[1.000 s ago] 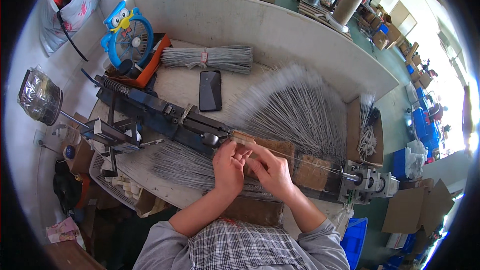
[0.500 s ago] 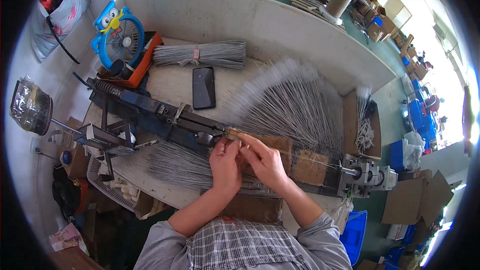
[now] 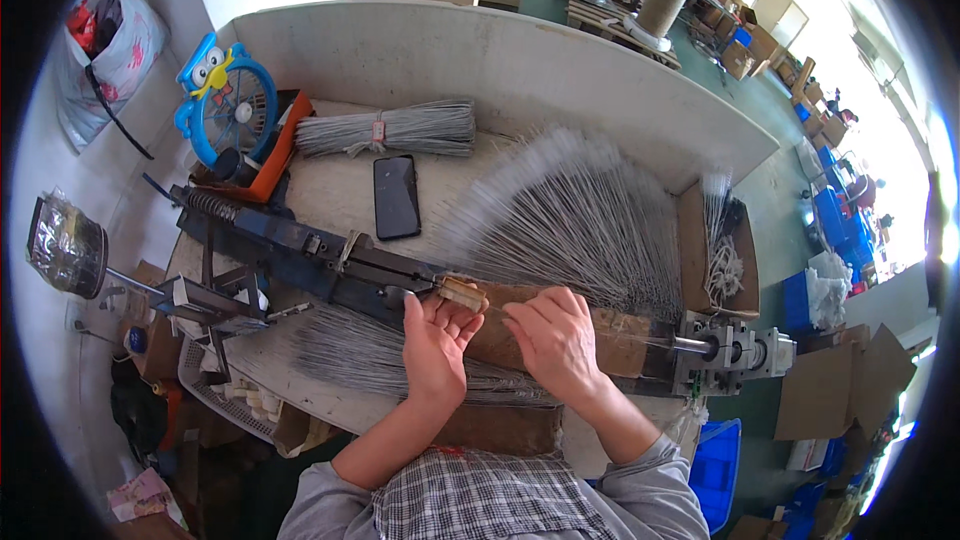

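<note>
My left hand is turned palm up with its thumb apart. Its fingertips touch a small tan block at the right end of the dark metal rail. My right hand is a short way to the right, thumb and forefinger pinched on what looks like a thin wire, barely visible. Below both hands lies a brown padded board. Right of it a metal spindle sticks out of a clamp block. A wide fan of thin grey wires spreads behind my hands.
Behind the rail lie a black phone and a tied wire bundle. A blue toy-like fan stands in an orange box. More wires lie in front of the rail. A cardboard box sits at right, a curved white panel behind.
My hands were together at the rail's end and have come apart. The right hand has moved right; the left has turned palm up, and the tan block now shows above its fingers.
</note>
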Tool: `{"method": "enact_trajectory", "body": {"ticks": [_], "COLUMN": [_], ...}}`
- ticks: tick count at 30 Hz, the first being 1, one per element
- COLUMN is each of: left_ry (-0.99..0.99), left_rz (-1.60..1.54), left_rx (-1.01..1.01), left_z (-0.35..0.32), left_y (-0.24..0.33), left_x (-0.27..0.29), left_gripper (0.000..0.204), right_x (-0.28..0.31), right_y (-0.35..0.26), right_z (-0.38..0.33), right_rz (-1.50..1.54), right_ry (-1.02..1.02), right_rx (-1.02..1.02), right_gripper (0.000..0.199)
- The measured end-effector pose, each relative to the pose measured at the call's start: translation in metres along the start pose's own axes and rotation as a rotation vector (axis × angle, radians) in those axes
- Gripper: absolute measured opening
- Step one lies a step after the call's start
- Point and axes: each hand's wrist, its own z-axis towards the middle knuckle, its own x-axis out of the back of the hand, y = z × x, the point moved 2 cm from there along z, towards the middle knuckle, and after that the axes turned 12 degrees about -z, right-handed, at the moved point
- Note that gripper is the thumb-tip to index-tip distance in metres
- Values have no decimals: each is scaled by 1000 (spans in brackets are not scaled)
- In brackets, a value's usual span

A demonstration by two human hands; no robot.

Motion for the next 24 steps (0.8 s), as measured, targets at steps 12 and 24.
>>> {"method": "enact_trajectory", "body": {"ticks": [12,24], "left_ry": [-35,582], "left_rz": [442,129], "left_rx": [29,-554], "left_z": [-28,-37], "left_y": [8,250], "left_x": [27,244], "left_gripper": [53,33], "right_x": [25,-18], "right_y": [36,55], "right_z": [-71,-128], "right_rz": [220,-118], "right_ry": [-178,-577], "right_rx": [-193,-244], "right_gripper": [15,14]}}
